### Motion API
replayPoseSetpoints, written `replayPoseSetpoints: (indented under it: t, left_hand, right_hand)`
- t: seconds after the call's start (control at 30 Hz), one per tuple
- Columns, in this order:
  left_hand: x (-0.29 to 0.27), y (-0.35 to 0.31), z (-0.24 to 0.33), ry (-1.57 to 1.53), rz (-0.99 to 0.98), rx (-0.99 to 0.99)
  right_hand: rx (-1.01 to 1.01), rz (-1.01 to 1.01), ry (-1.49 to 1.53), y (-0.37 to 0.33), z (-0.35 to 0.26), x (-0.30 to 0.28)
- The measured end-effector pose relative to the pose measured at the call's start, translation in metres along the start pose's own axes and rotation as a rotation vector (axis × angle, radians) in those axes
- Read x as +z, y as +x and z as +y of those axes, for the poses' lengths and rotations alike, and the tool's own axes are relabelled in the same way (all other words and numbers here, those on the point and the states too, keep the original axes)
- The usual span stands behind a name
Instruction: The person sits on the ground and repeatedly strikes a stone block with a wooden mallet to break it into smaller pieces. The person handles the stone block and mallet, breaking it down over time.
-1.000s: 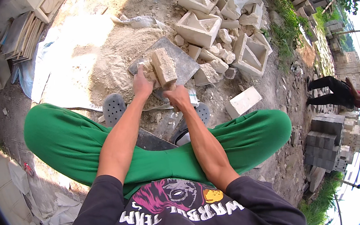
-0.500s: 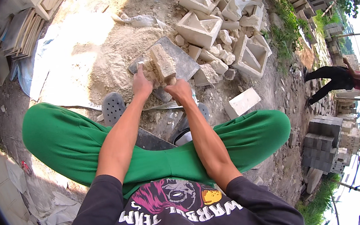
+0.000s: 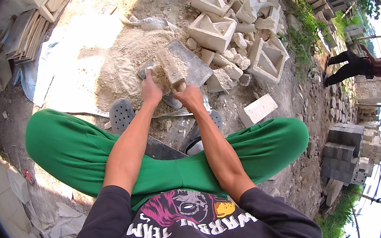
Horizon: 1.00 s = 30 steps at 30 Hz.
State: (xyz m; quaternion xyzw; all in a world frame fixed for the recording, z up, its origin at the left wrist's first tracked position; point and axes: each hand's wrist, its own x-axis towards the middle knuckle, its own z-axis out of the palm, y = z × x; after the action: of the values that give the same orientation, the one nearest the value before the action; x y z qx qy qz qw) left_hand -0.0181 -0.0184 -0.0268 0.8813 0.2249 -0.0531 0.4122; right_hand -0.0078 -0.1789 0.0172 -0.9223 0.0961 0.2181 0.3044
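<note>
My right hand (image 3: 189, 97) is closed around the short handle of a mallet with a thick, dusty, rectangular head (image 3: 171, 66). The head lies tilted over a dark flat slab (image 3: 192, 66) strewn with pale crumbs and powder. Just left of the mallet, my left hand (image 3: 151, 91) grips a pale broken chunk (image 3: 160, 78) against the slab, its index finger stretched forward along it. The mallet head hides part of the chunk, and whether the two touch I cannot tell.
Broken pale blocks (image 3: 214, 29) and rubble are heaped right of the slab. A loose block (image 3: 258, 109) lies near my right knee. Pale powder (image 3: 121, 75) spreads to the left. Grey blocks (image 3: 342, 150) are stacked far right, where another person (image 3: 360, 67) stands.
My hands, the mallet and the chunk keep nearly the same places. The person at the far right has shifted their legs and moved slightly farther up the picture.
</note>
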Motion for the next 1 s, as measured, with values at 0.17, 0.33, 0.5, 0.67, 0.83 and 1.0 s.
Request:
replayPoseSetpoints:
  t: [0.17,0.33,0.5,0.67,0.83,1.0]
  left_hand:
    - [-0.004,-0.002,-0.001,-0.035,-0.011,0.021]
    - [0.002,-0.001,0.008,-0.031,0.010,0.034]
    - [0.002,0.003,-0.011,0.011,0.048,0.061]
    - [0.001,-0.001,-0.002,-0.044,0.023,0.060]
    - [0.006,0.006,-0.006,-0.030,0.033,-0.013]
    - [0.002,0.005,-0.007,0.035,-0.019,0.000]
  right_hand:
    - [-0.124,0.154,0.221,-0.007,-0.034,-0.014]
    - [-0.073,-0.078,0.077,0.019,0.006,0.006]
    - [0.021,-0.084,0.118,-0.005,-0.004,-0.004]
    - [-0.153,0.130,0.319,-0.005,-0.004,0.000]
    - [-0.096,-0.008,0.120,-0.008,0.016,0.017]
    - [0.022,-0.091,0.103,-0.007,-0.001,-0.013]
